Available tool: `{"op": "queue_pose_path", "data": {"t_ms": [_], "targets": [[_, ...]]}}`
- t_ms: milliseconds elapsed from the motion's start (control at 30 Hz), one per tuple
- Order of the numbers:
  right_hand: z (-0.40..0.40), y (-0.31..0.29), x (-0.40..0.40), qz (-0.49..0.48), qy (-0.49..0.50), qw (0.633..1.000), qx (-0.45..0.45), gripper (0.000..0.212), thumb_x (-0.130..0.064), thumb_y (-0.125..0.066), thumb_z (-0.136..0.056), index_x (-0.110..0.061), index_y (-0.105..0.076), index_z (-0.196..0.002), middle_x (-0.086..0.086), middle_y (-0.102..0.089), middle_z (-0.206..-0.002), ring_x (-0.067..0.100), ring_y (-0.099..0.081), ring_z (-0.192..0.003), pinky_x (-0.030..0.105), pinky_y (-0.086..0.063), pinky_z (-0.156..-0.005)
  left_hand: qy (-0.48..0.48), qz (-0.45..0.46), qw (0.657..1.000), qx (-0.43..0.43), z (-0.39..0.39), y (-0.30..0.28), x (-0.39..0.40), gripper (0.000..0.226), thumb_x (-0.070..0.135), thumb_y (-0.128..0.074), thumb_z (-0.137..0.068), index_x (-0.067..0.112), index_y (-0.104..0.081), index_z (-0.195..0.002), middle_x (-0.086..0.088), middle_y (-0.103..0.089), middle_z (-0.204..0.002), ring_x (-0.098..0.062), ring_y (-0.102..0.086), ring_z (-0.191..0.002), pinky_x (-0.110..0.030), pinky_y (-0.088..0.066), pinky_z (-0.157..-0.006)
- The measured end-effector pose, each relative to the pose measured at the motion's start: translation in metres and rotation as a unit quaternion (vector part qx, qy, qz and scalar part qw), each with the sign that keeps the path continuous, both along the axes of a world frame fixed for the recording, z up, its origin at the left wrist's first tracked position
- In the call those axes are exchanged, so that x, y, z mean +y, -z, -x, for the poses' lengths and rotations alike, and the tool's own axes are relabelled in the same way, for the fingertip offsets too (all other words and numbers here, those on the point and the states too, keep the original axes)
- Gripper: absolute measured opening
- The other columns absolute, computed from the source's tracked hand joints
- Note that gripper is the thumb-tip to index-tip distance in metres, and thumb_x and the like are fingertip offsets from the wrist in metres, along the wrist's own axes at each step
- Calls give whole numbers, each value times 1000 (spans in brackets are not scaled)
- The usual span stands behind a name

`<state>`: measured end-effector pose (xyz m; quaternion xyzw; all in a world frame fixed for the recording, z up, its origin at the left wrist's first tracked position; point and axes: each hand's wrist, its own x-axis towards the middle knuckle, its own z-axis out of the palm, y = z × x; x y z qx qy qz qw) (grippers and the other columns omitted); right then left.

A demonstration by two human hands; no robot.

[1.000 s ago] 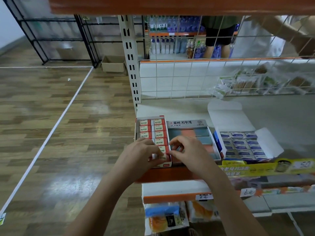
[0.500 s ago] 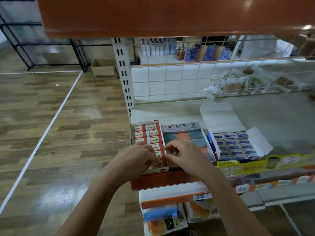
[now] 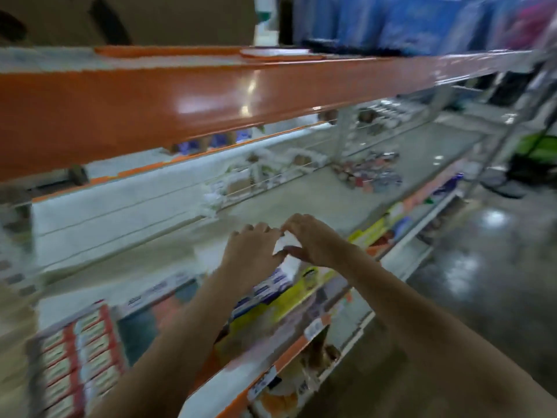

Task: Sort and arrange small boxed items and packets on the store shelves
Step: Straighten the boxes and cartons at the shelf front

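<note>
1. Your left hand (image 3: 251,251) and right hand (image 3: 313,239) meet fingertip to fingertip over the white flap (image 3: 286,245) of the open box of blue-labelled packets (image 3: 268,286). The fingers are bent and the thumbs point toward each other, but motion blur hides whether either hand actually pinches the flap, so I cannot tell the grip.
2. Half a second ago both your hands were on the red-and-white boxes (image 3: 80,351); now they are off it and further right along the shelf (image 3: 316,203).
3. That tray of red-and-white boxes now sits well to the lower left of your hands, with the box of teal and orange blocks (image 3: 150,318) between it and your left forearm.
4. Just below your hands, the yellow price strip (image 3: 297,292) runs along the shelf edge.
5. The view has swung right and tilted: the orange shelf beam (image 3: 211,98) above your hands now slants across the frame, and a pile of small packets (image 3: 370,175) shows beyond your hands, further along the shelf.
</note>
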<state>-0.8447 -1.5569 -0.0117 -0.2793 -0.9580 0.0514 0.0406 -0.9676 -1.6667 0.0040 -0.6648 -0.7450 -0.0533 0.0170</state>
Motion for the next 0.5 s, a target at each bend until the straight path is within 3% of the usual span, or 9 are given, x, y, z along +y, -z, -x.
{"op": "queue_pose_path", "data": {"t_ms": [200,500], "targets": [[-102,-4,101,3,96,995,-19,47,-34,-55,-92,-12,-47,-133,12,-46,-133,29,-44,-122,38,-36,-102,48,8,997,55,-89,2,121,46,49,-43,-93,25,-47,-133,-2,-49,-130,-26,-48,-117,-39,-40,-94],[-237,16,240,51,196,979,-16,48,-30,-52,-93,-7,-45,-134,14,-44,-136,33,-43,-125,40,-36,-100,41,21,999,13,-198,17,284,48,49,-43,-93,23,-45,-133,-5,-42,-139,-28,-43,-124,-38,-35,-98]]}}
